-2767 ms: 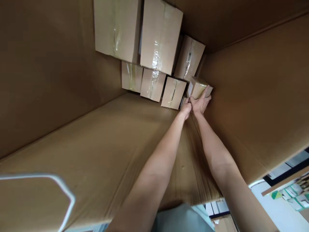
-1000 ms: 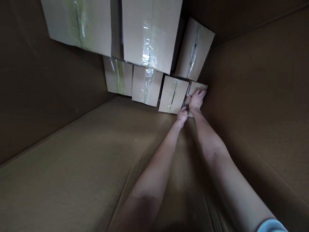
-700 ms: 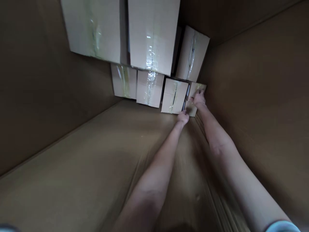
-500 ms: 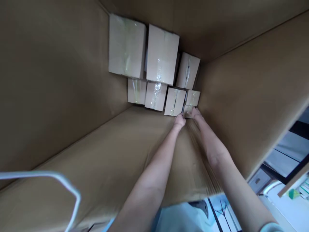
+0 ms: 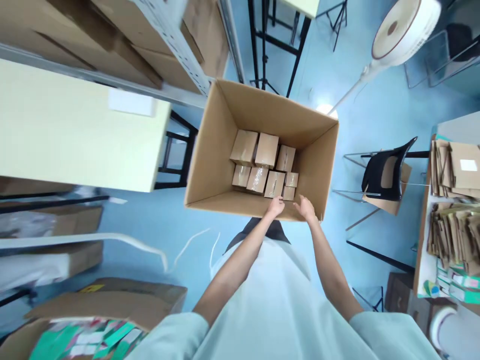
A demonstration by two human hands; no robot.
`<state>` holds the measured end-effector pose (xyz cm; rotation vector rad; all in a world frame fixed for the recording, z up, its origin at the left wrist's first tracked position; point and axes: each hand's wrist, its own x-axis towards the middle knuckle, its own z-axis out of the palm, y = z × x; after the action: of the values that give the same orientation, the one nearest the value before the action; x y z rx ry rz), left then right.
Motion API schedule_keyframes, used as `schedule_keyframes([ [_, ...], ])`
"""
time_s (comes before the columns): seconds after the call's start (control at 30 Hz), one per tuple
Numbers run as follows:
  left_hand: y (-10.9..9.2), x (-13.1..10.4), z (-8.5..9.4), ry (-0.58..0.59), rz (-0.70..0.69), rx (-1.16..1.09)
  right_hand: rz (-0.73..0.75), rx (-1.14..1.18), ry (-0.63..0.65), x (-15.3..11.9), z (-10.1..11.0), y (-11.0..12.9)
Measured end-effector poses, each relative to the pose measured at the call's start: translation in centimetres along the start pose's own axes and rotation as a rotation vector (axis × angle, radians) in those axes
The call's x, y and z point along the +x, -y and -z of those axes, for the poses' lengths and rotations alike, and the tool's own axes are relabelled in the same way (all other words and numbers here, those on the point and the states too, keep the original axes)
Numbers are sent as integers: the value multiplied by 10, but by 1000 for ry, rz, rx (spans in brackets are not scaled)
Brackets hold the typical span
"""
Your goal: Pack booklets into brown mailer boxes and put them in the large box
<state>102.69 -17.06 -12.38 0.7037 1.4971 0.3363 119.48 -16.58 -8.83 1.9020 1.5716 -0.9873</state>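
Observation:
A tall open cardboard carton (image 5: 213, 145) stands on the floor in front of me, with several small taped boxes in two rows at its bottom, among them a larger one (image 5: 267, 150) and a small one (image 5: 288, 193) at the near right. My left hand (image 5: 276, 206) is over the carton's near side, fingers loosely curled, and whether they hold anything is too small to tell. To its right my right hand (image 5: 305, 207) has its fingers apart with nothing between them, near the carton's near right corner.
A pale table (image 5: 75, 130) is at the left beside a metal shelf (image 5: 176, 45). A white fan (image 5: 397, 30) stands at the back right, a black chair (image 5: 386, 170) at the right. Flattened cardboard (image 5: 455, 230) fills a shelf. Another open carton (image 5: 105, 300) holds green-and-white packs.
My head has risen out of the carton, so the room now shows. Both hands have come up from the small boxes to the carton's near side, and my right hand has opened.

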Motion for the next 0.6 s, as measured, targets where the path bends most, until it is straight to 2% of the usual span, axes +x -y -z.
schedule_keyframes([
  [0.13, -8, -68, 6, -37, -74, -5, -7, 82, -118, -68, 8, -6],
  [0.27, -2, -121, 31, -95, -184, -57, 182, 137, -183, -111, 5, 3],
  [0.37, 6, -151, 56, -207, -252, -137, 357, 136, -240, -130, 5, 18],
  [0.47, 12, -171, 78, -296, -306, -253, 506, 128, -292, -138, 13, 39],
  [0.6, 13, -192, 111, -410, -485, -387, 740, 137, -371, -143, 31, 83],
])
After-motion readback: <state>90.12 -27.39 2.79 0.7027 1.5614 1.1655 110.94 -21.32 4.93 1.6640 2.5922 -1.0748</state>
